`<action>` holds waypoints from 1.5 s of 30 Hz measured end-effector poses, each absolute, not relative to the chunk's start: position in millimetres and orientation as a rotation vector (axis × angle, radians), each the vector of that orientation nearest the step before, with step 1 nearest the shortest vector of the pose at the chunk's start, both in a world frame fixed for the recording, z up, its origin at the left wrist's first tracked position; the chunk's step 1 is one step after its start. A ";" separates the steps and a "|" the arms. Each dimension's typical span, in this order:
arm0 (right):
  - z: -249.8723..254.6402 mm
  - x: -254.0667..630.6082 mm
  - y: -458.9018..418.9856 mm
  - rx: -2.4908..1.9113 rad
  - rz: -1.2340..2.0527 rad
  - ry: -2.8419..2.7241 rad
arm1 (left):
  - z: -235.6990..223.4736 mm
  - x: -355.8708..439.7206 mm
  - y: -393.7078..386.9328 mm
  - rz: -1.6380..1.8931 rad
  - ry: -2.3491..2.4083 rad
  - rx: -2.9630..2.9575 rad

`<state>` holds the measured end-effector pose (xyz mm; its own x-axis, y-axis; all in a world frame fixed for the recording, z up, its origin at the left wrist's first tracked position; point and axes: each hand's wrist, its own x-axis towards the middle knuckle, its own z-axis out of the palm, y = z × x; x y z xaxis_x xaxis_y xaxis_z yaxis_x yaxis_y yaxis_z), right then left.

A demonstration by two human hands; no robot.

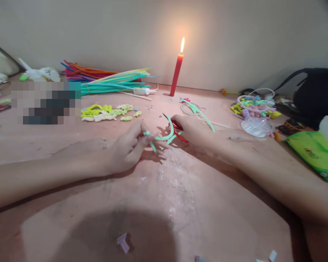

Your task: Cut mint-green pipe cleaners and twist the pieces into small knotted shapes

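My left hand (132,145) is closed in a pinch on a mint-green pipe cleaner (168,136), which is bent near the fingertips and curves towards the right. Opposite it, my right hand (192,129) is wrapped around red-handled scissors (177,126); a dark pointed tip sticks out up and to the left. The curved pipe cleaner runs close beside the scissors, and whether the blades touch it I cannot tell. Another mint-green length (175,137) shows below the red handles. A loose mint-green pipe cleaner (205,118) lies just behind my right hand.
A lit red candle (176,74) stands upright, slightly tilted, at the back. Left of it lie a bundle of coloured pipe cleaners (109,78), a small glue tube (141,91) and yellow-green twisted pieces (106,112). To the right are a clear plastic lid (257,126) and a green packet (314,153).
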<state>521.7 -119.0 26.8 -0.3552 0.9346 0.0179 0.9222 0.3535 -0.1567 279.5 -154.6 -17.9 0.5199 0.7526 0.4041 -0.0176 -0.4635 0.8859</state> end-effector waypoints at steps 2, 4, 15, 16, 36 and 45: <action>40.7 537.2 -110.7 -1.680 0.218 -2.626 | -11.1 279.5 -146.4 1.121 0.614 1.652; 59.4 555.1 -104.7 -1.527 0.360 -2.799 | -7.1 279.0 -137.2 1.198 0.637 1.501; 70.8 576.2 -82.6 -1.831 0.436 -2.672 | -9.0 277.0 -121.9 0.970 0.598 1.333; 63.6 572.7 -82.5 -1.828 0.517 -2.691 | -9.0 276.5 -120.6 0.973 0.592 1.321; 75.2 503.0 -55.6 -1.743 -0.045 -2.835 | -21.1 291.0 -116.9 1.081 0.574 1.314; 75.7 382.0 -26.0 -1.054 0.444 -2.805 | -30.8 283.1 -124.2 0.736 0.279 1.946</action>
<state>382.0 -26.0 75.7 -0.7522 0.6590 0.0024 0.6261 0.7157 -0.3094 283.1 -124.2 -30.8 0.7885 0.4881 0.3742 -0.1173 -0.4779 0.8705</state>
